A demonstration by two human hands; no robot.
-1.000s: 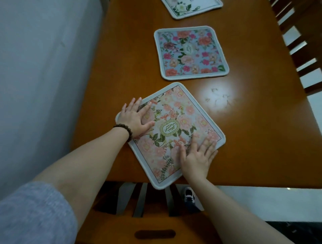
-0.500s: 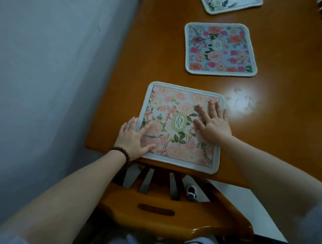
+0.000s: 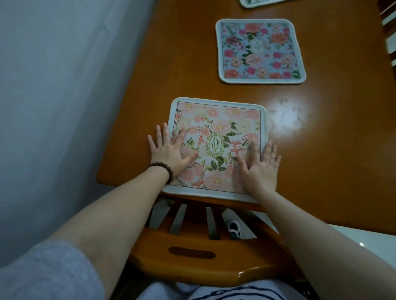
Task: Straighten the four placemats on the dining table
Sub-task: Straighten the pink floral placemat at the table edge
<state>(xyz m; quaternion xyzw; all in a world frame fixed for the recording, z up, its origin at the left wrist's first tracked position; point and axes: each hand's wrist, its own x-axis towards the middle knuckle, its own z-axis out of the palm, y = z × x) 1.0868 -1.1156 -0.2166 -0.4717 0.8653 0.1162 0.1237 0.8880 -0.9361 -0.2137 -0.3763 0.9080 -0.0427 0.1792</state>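
A pink floral placemat (image 3: 216, 126) with a green oval label lies at the near edge of the wooden dining table (image 3: 171, 64), its sides roughly in line with the table edge. My left hand (image 3: 170, 152) rests flat on its left side, fingers spread, some over the edge onto the wood. My right hand (image 3: 260, 168) lies flat on its right side, fingers apart. Farther along the table sits a blue floral placemat (image 3: 260, 50), slightly tilted. A third placemat (image 3: 257, 2) shows only its near edge at the top of the frame.
A wooden chair back (image 3: 192, 252) stands pushed against the near table edge, just below the pink mat. A pale wall (image 3: 53, 107) runs close along the table's left side. Another chair (image 3: 389, 25) shows at the far right. A bright light reflection lies right of the pink mat.
The pink placemat has turned from a diamond-like skew to nearly square with the table edge. Both hands shifted with it and now lie flat at its left and right sides.
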